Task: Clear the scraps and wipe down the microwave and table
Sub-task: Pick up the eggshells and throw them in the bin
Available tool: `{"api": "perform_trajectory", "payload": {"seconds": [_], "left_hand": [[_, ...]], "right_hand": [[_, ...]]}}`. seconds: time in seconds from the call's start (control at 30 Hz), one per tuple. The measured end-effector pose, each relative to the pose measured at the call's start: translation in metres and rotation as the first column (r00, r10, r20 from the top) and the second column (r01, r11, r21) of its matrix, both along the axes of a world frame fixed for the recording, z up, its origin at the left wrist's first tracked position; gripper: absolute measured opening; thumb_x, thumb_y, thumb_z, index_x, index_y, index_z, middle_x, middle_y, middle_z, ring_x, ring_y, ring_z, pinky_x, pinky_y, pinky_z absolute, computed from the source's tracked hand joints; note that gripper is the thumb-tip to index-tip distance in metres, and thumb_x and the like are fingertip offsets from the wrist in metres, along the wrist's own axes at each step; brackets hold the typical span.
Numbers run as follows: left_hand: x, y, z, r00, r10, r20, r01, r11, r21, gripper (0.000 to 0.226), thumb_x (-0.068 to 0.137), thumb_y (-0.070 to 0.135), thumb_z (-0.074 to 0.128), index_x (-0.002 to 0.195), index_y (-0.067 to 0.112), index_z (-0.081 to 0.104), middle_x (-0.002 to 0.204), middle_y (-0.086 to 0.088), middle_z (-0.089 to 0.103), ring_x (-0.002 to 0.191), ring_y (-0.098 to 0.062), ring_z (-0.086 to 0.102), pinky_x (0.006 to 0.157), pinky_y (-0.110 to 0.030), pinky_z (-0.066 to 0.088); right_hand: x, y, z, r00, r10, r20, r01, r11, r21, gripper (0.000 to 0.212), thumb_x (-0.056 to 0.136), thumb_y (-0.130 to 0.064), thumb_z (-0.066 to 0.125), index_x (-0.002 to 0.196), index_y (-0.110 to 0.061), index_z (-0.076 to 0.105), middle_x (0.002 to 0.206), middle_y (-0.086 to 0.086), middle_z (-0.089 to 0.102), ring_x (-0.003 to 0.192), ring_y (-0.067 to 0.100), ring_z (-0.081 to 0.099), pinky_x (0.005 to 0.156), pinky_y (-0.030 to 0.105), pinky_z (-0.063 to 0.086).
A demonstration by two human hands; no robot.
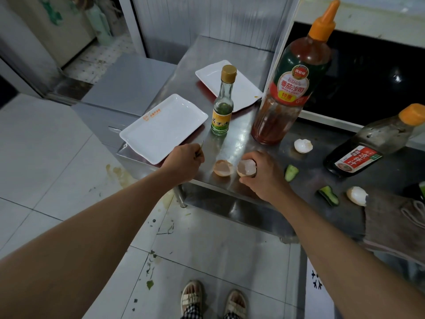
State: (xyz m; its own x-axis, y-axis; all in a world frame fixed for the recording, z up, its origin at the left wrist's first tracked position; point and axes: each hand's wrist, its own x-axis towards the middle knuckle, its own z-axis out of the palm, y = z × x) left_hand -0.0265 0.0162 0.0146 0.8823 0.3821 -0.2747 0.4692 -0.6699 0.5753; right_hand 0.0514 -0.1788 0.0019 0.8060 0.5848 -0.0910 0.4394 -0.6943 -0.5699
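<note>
You have two white trays near the table's left edge, a small green-labelled bottle and tall ketchup bottle between, and a dark sauce bottle lying rightward.

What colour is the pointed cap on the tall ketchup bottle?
Orange; the tall red ketchup bottle's pointed cap shows clearly in the head view.

Both bare arms reach forward; the left hand is curled into a loose fist, the right hand cupped with fingers bent
</note>
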Motion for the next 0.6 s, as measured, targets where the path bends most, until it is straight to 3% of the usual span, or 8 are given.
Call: {"api": "perform_trajectory", "payload": {"seconds": [0.17, 0.33, 0.47, 0.6], "left_hand": [[-0.007, 0.005, 0.009, 1.000, 0.023, 0.013, -0.023, 1.000, -0.002, 0.019, 0.093, 0.014, 0.050, 0.079, 0.025, 0.054, 0.076, 0.009, 0.053, 0.068, -0.006, 0.048, 0.055, -0.017, 0.035], [-0.013, 0.011, 0.011, 0.999, 0.042, 0.012, -0.042, 0.999, -0.014, 0.017, 0.094, 0.015, 0.051, 0.079, 0.024, 0.054, 0.075, 0.008, 0.052, 0.069, -0.008, 0.048, 0.055, -0.018, 0.036], [-0.015, 0.012, 0.009, 0.999, 0.039, 0.009, -0.038, 0.999, -0.022, 0.019, 0.094, 0.014, 0.050, 0.078, 0.024, 0.053, 0.075, 0.008, 0.051, 0.067, -0.008, 0.047, 0.054, -0.017, 0.034], [-0.015, 0.012, 0.007, 1.000, 0.024, 0.003, -0.023, 0.999, -0.032, 0.016, 0.094, 0.013, 0.049, 0.082, 0.022, 0.054, 0.076, 0.006, 0.051, 0.068, -0.008, 0.047, 0.056, -0.017, 0.037]], "right_hand": [[-0.005, 0.015, 0.015, 1.000, 0.025, 0.017, -0.026, 0.997, 0.079, 0.050, 0.069, -0.014, 0.079, 0.115, -0.016, 0.059, 0.116, 0.002, 0.061, 0.105, 0.019, 0.054, 0.082, 0.021, 0.037], [-0.011, 0.034, 0.011, 0.999, 0.042, 0.022, -0.043, 0.995, 0.091, 0.048, 0.071, -0.028, 0.081, 0.113, -0.016, 0.062, 0.115, 0.000, 0.064, 0.104, 0.018, 0.056, 0.088, 0.028, 0.043], [-0.016, 0.038, -0.002, 0.998, 0.053, -0.044, -0.050, 0.997, 0.067, 0.050, 0.070, -0.019, 0.082, 0.117, -0.017, 0.063, 0.120, 0.001, 0.064, 0.110, 0.020, 0.056, 0.096, 0.030, 0.045], [-0.018, 0.040, -0.008, 0.999, 0.043, -0.033, -0.041, 0.997, 0.070, 0.054, 0.070, -0.018, 0.082, 0.119, -0.018, 0.062, 0.121, 0.001, 0.064, 0.109, 0.020, 0.057, 0.094, 0.029, 0.046]]}}
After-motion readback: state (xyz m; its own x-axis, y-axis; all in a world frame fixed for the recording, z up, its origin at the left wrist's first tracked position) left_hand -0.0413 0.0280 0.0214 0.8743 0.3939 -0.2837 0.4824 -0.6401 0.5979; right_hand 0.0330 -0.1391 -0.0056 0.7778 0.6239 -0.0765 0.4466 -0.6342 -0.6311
